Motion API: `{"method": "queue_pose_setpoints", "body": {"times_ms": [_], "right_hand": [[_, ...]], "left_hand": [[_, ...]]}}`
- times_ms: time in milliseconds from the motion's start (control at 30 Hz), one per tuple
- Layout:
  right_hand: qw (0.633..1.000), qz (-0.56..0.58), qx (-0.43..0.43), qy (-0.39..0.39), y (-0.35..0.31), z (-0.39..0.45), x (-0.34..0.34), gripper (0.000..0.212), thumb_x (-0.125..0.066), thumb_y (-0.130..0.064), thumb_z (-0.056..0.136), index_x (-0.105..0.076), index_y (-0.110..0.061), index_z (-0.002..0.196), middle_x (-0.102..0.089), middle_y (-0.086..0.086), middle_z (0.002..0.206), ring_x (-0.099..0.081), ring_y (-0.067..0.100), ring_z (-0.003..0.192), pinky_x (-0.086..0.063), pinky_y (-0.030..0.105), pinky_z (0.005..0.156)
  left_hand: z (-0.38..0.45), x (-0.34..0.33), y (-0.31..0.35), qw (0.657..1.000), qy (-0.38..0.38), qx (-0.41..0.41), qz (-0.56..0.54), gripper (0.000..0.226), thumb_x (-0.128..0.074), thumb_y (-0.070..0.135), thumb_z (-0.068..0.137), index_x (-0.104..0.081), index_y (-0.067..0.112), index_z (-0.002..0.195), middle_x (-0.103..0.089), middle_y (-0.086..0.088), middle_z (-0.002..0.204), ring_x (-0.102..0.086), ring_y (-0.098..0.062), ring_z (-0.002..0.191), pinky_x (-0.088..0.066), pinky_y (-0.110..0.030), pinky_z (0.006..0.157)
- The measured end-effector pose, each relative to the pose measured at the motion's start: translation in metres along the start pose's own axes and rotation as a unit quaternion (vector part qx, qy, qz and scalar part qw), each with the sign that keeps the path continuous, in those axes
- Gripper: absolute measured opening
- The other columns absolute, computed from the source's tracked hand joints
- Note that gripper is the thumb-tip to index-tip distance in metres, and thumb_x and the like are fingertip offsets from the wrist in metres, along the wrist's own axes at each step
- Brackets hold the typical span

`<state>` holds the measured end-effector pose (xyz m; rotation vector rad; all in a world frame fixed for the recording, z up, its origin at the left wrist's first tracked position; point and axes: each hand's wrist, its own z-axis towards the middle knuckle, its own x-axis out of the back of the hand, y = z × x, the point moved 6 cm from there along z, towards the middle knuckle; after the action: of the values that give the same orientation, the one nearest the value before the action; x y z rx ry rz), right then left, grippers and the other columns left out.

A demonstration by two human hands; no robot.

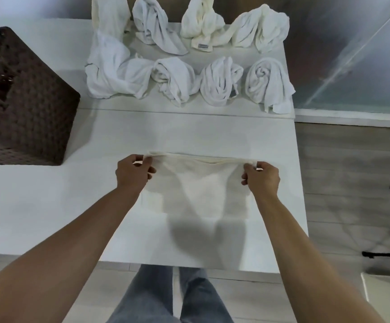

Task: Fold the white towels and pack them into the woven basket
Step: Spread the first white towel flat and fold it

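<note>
A cream-white towel (198, 185) hangs stretched between my hands above the white table (49, 194), its lower edge near the tabletop. My left hand (132, 172) pinches its top left corner. Gripping the top right corner is my right hand (262, 178). The dark brown woven basket (19, 99) stands at the table's left side, well apart from both hands. Several crumpled white towels (184, 66) lie in two rows at the far end of the table.
The table's right edge runs just right of my right hand, with wooden floor (352, 171) beyond it. A frosted glass panel (352, 54) stands at the far right. My legs in jeans (173, 297) are below the near table edge.
</note>
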<state>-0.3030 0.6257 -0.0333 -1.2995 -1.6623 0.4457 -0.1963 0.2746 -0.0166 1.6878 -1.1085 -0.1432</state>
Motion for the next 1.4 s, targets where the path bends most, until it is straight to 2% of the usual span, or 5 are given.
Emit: {"method": "queue_pose_setpoints", "body": {"times_ms": [300,567,800,1100,1400], "right_hand": [[0.988,-0.113,0.106,-0.015,0.021,0.008,-0.026,0.043,-0.063,-0.022,0.091,-0.046,-0.026,0.130,-0.064,-0.002,0.090,-0.063,0.018,0.082,-0.051,0.035,0.073],[0.815,-0.431,0.362,-0.141,0.035,0.002,-0.054,0.052,-0.067,-0.036,0.090,-0.055,-0.029,0.141,-0.050,-0.003,0.150,-0.045,0.022,0.139,-0.027,0.040,0.113],[0.793,-0.466,0.387,-0.063,0.050,-0.040,-0.058,0.042,-0.057,-0.047,0.090,-0.065,-0.026,0.125,-0.066,0.002,0.116,-0.063,0.031,0.096,-0.041,0.045,0.089],[0.735,-0.461,0.458,-0.192,0.098,-0.127,-0.090,0.059,-0.066,-0.052,0.082,-0.054,-0.032,0.136,-0.058,0.000,0.124,-0.053,0.028,0.120,-0.029,0.050,0.117],[0.755,-0.420,0.466,-0.190,0.111,-0.122,-0.084,0.066,-0.078,-0.029,0.076,-0.055,-0.022,0.138,-0.057,0.002,0.134,-0.052,0.026,0.124,-0.043,0.042,0.107]], "left_hand": [[-0.022,-0.025,-0.036,0.964,-0.026,-0.115,0.239,0.024,-0.063,0.019,0.093,-0.058,0.023,0.116,-0.064,0.011,0.089,-0.063,-0.020,0.085,-0.051,-0.036,0.076],[-0.106,-0.064,-0.105,0.815,-0.210,-0.302,0.448,0.058,-0.055,0.026,0.095,-0.038,0.027,0.150,-0.036,0.004,0.157,-0.041,-0.024,0.137,-0.043,-0.038,0.107],[-0.061,-0.061,-0.088,0.792,-0.114,-0.298,0.521,0.053,-0.056,0.036,0.096,-0.046,0.026,0.147,-0.038,-0.006,0.159,-0.034,-0.041,0.144,-0.038,-0.053,0.108],[-0.026,-0.048,-0.077,0.759,-0.132,-0.233,0.594,0.069,-0.044,0.048,0.101,-0.009,0.034,0.159,0.003,-0.009,0.168,-0.004,-0.040,0.152,-0.024,-0.051,0.118],[-0.103,-0.031,-0.133,0.750,-0.207,-0.368,0.509,0.076,-0.064,0.049,0.089,-0.033,0.023,0.153,-0.017,-0.008,0.166,-0.023,-0.036,0.151,-0.040,-0.051,0.113]]}}
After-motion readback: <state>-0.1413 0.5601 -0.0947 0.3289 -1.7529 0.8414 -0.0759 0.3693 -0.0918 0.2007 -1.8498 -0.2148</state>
